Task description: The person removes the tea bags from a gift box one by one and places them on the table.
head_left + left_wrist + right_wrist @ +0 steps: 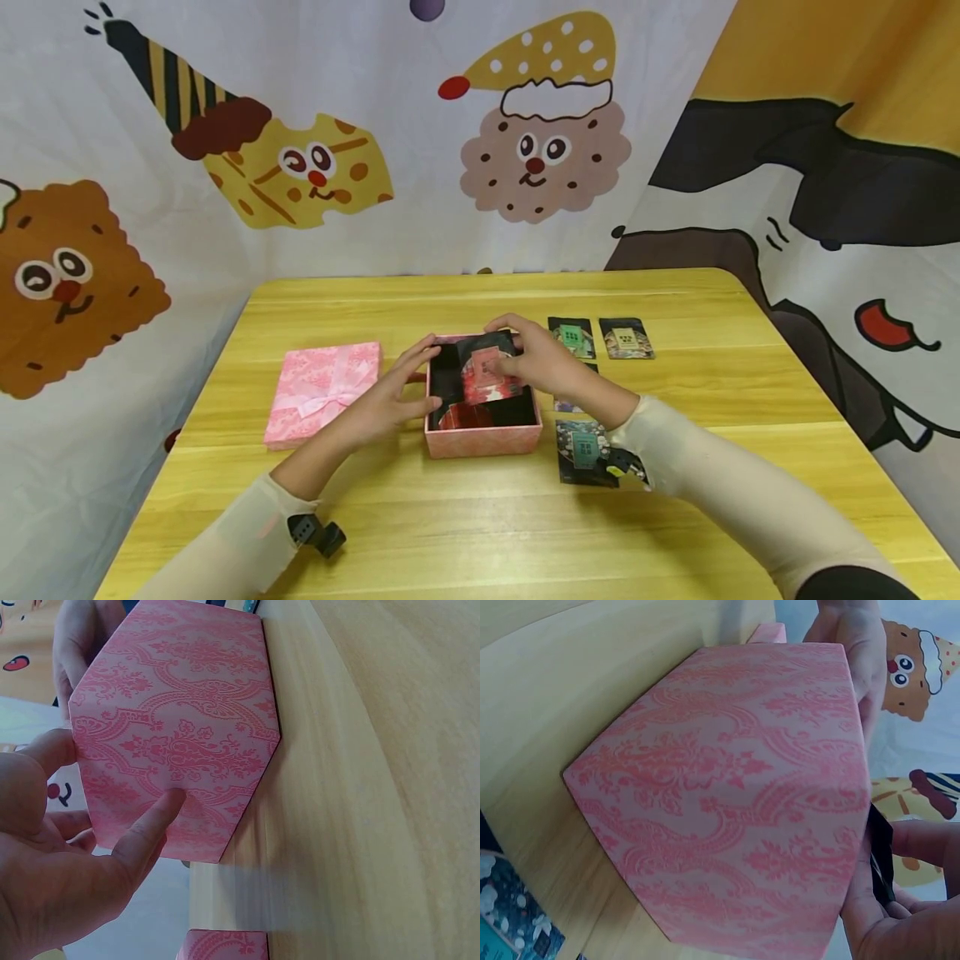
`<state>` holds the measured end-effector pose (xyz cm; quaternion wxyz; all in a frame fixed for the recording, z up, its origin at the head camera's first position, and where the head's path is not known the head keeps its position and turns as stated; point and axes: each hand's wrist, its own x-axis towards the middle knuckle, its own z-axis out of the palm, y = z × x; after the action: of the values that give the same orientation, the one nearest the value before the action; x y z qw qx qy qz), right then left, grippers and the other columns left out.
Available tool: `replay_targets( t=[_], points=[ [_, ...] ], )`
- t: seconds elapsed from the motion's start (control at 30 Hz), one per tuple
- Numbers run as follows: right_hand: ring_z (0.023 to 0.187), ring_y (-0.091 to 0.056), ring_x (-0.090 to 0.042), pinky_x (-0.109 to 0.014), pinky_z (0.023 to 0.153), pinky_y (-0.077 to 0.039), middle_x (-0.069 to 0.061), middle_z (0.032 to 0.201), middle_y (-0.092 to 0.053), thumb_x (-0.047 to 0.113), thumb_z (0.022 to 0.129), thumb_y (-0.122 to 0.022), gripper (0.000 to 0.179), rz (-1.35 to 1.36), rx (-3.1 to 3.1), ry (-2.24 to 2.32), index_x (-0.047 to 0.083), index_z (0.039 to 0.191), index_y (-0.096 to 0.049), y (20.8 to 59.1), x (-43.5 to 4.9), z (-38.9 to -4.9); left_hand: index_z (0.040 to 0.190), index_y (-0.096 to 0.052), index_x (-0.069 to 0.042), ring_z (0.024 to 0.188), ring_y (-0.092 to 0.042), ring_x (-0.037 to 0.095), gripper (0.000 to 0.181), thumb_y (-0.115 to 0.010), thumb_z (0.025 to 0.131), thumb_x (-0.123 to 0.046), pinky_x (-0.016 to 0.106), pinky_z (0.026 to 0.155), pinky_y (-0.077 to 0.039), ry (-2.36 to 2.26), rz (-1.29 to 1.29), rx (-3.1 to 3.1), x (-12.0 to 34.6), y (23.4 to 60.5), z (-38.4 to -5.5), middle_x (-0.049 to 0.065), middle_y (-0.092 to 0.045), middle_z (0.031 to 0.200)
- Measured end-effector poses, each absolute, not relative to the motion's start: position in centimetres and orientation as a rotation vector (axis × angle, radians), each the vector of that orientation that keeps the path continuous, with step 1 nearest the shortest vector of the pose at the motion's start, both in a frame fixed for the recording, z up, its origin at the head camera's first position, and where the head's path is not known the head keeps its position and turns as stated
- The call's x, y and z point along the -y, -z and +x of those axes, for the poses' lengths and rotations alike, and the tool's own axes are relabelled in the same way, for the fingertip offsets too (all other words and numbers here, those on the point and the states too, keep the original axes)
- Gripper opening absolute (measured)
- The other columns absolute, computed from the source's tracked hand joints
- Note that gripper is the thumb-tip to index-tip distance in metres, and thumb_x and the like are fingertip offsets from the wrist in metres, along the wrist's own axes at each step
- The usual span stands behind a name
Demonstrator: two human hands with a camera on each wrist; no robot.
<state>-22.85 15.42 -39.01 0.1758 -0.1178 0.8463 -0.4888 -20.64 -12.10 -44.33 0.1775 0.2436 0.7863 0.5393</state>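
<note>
A pink patterned box (483,442) without its lid stands at the table's middle. At its left side is my left hand (386,404), fingers spread; one extended finger touches the patterned wall (202,750) in the left wrist view. My right hand (547,358) pinches a black-and-red packet (483,375) over the box opening. In the right wrist view, the packet's dark edge (880,851) shows between thumb and fingers near the rim. Another red packet (463,416) lies inside the box, partly covered by the held one.
The pink lid with a bow (326,392) lies left of the box. To the right are a green-labelled packet (572,337), a yellow-labelled packet (626,338) and a teal-labelled packet (581,450). One more is partly hidden under my right forearm. A printed curtain (420,242) hangs behind the table.
</note>
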Motion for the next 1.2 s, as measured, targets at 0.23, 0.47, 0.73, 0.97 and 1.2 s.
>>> replay_targets(
  t=[0.23,0.47,0.73,0.97,1.2],
  points=[
    [0.06,-0.059,-0.02,-0.037,0.058,-0.054,-0.016,0.096,-0.066,0.01,0.098,-0.071,0.051,-0.29,-2.343,1.44,0.017,0.144,-0.051,38.8,-16.8,-23.1,0.165,-0.023,-0.008,0.15,-0.028,0.048,0.078,-0.068,0.101,-0.015,0.071,0.114,-0.029,-1.507,0.69,-2.245,12.1,44.3,-20.6,0.002,-0.002,0.175],
    [0.065,-0.064,-0.024,-0.034,0.058,-0.055,-0.017,0.094,-0.065,0.011,0.098,-0.071,0.051,-0.236,-2.336,1.467,0.016,0.145,-0.051,38.2,-18.1,-22.9,0.164,-0.024,-0.008,0.154,-0.02,0.042,0.077,-0.068,0.101,-0.011,0.072,0.116,-0.024,-1.501,0.679,-2.264,12.0,44.5,-20.6,0.001,-0.003,0.174],
    [0.068,-0.059,-0.022,-0.034,0.059,-0.052,-0.015,0.086,-0.06,0.01,0.098,-0.07,0.052,-0.224,-2.358,1.494,0.012,0.146,-0.049,38.1,-20.0,-23.2,0.164,-0.024,-0.009,0.154,-0.02,0.042,0.077,-0.068,0.1,-0.012,0.072,0.116,-0.023,-1.495,0.68,-2.271,12.0,44.5,-20.7,0.0,-0.004,0.174],
    [0.071,-0.057,-0.024,-0.034,0.061,-0.052,-0.019,0.093,-0.061,0.011,0.1,-0.067,0.052,-0.183,-2.364,1.494,0.012,0.148,-0.047,38.1,-22.0,-23.3,0.165,-0.023,-0.01,0.157,-0.013,0.04,0.078,-0.068,0.101,-0.012,0.073,0.116,-0.021,-1.49,0.682,-2.268,12.1,44.5,-20.7,0.0,-0.003,0.174],
    [0.07,-0.053,-0.022,-0.032,0.063,-0.052,-0.015,0.086,-0.059,0.01,0.102,-0.064,0.052,-0.132,-2.373,1.502,0.011,0.15,-0.044,38.2,-24.1,-23.2,0.165,-0.023,-0.009,0.157,-0.012,0.04,0.078,-0.068,0.101,-0.01,0.073,0.116,-0.021,-1.49,0.683,-2.268,12.0,44.4,-20.6,0.001,-0.003,0.174]
  ],
)
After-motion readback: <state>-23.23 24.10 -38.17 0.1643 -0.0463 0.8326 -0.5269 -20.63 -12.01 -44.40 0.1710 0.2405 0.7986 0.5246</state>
